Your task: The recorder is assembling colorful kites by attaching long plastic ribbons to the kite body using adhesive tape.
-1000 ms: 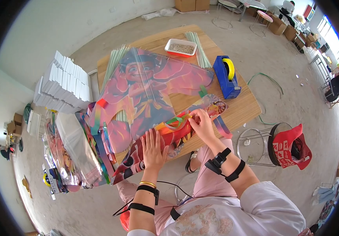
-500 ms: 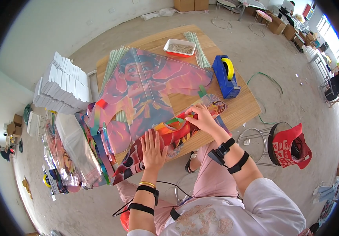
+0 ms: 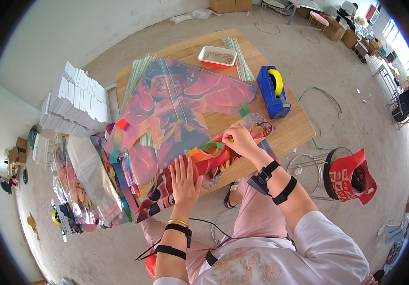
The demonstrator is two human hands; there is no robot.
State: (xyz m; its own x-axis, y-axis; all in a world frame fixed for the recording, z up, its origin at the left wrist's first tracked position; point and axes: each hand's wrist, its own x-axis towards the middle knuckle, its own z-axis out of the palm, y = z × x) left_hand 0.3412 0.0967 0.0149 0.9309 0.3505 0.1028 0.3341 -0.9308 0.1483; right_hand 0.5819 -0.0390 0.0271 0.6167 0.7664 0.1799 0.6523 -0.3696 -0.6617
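Observation:
My left hand lies flat, fingers outstretched, on a rolled or folded printed sheet in red and orange at the table's near edge. My right hand is closed in a pinch above the same sheet, farther right. A thin green strip bows up from the sheet to its fingertips. A small yellow bit shows by those fingers; its kind is unclear. Beyond both hands a large thin kite with a printed cartoon figure is spread over the wooden table, thin rods along its middle.
A blue tape dispenser with yellow tape stands at the right. At the far side are a white-and-red tray of small pieces and bundles of thin sticks. White stacks and more printed sheets lie left. A stool stands right.
My right hand's fingers have closed into a pinch and the hand has turned slightly. The green strip, flatter before, now arcs up. My left hand stays in place.

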